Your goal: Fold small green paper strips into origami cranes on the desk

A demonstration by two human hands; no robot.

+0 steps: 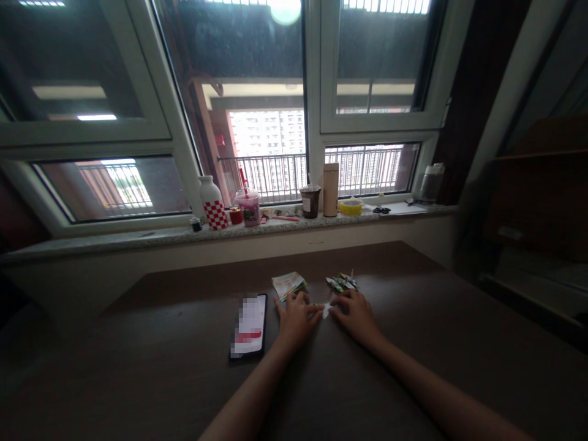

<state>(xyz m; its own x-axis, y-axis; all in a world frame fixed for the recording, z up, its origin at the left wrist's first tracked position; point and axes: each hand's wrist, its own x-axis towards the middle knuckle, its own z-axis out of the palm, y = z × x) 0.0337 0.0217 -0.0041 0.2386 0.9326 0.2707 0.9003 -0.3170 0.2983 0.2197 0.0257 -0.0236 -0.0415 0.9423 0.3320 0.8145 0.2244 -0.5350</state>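
My left hand (296, 318) and my right hand (354, 313) rest side by side on the dark brown table (160, 361). Between their fingertips they pinch a small piece of white paper (326, 309) pressed flat on the table. Just beyond my left hand lies a small stack of printed paper sheets (287, 284). A little pile of folded coloured paper pieces (342, 283) sits just beyond my right hand. A phone (248, 326) lies face up with a lit screen, left of my left hand.
A stone windowsill (114, 239) runs behind the table. On it stand a white bottle with red checks (213, 203), a pink drink cup (248, 207), a brown cup (310, 201), a tall beige flask (330, 189), a yellow tape roll (351, 207) and a kettle (430, 182).
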